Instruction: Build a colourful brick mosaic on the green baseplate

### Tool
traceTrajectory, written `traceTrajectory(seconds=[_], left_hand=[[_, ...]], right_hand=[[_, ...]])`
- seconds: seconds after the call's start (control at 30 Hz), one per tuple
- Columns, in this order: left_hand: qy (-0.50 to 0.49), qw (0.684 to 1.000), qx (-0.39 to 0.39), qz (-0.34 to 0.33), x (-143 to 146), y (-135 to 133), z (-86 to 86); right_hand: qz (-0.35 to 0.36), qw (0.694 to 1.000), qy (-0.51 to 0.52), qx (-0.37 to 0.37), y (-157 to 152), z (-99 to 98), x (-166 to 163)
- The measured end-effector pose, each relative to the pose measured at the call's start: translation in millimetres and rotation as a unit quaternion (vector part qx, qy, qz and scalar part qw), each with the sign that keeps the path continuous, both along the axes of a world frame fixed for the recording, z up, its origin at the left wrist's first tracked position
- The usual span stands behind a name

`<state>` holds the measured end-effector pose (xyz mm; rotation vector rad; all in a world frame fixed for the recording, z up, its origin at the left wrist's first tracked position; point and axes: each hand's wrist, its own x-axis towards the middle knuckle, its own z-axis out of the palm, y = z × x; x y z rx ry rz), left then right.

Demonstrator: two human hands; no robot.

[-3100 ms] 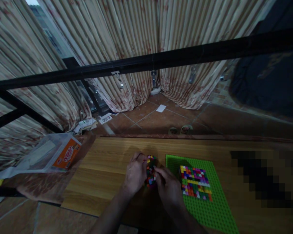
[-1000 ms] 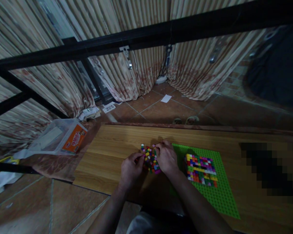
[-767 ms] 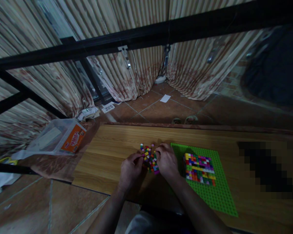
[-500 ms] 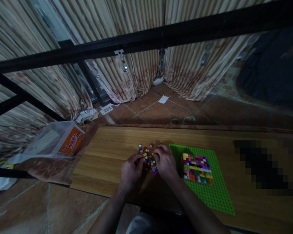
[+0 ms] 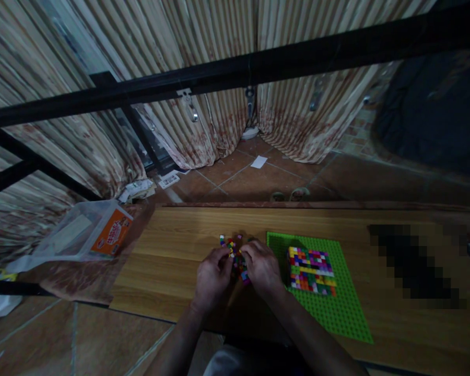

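Observation:
Small toy bricks in many colours lie in a loose pile [image 5: 243, 274] on the wooden table, partly covered by my fingers. My left hand [image 5: 213, 271] is at the pile's left side, its thumb and fingers pinched on a tiny toy brick. Close by on the right, my right hand [image 5: 263, 265] also pinches a small toy brick at its fingertips. The fingertips of both hands are near each other. To the right, a block of multicoloured bricks [image 5: 311, 271] built in rows sits on a green baseplate [image 5: 348, 292].
The wooden table [image 5: 160, 250] runs across the view. A clear plastic bin [image 5: 74, 230] with an orange label stands on the floor at left. Black metal bars [image 5: 219, 70] cross in front of striped curtains [image 5: 211, 31]. A dark pixelated patch covers part of the table at right.
My hands have come closer together over the pile, the left moving right and the fingertips nearly meeting. The whole view has shifted slightly; the brick block looks the same.

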<state>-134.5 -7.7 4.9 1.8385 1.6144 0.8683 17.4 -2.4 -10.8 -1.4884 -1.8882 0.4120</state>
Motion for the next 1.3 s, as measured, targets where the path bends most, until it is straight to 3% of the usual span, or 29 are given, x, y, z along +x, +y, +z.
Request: traceTrajectory(seconds=[0.2, 0.47, 0.67, 0.9, 1.3], left_hand=[[-0.008, 0.999, -0.009, -0.036, 2.7, -1.9, 2.7], [-0.015, 0.999, -0.005, -0.039, 5.7, -5.1, 13.6], [-0.016, 0.999, 0.022, -0.038, 6.9, -6.1, 9.9], [0.051, 0.998, 0.02, 0.008, 2.2, -4.2, 5.7], [0.042, 0.999, 0.022, 0.018, -12.1, 2.3, -0.4]], right_hand=[[0.035, 0.978, 0.2, -0.057, -10.3, 19.1, -5.0], [0.024, 0.966, 0.24, -0.089, -13.8, 15.7, -7.3], [-0.005, 0.955, 0.276, -0.107, -13.4, 12.6, -11.0], [0.005, 0.993, 0.113, -0.039, -4.3, 7.9, -9.8], [0.021, 0.997, -0.062, -0.05, 27.3, 7.0, -19.8]])
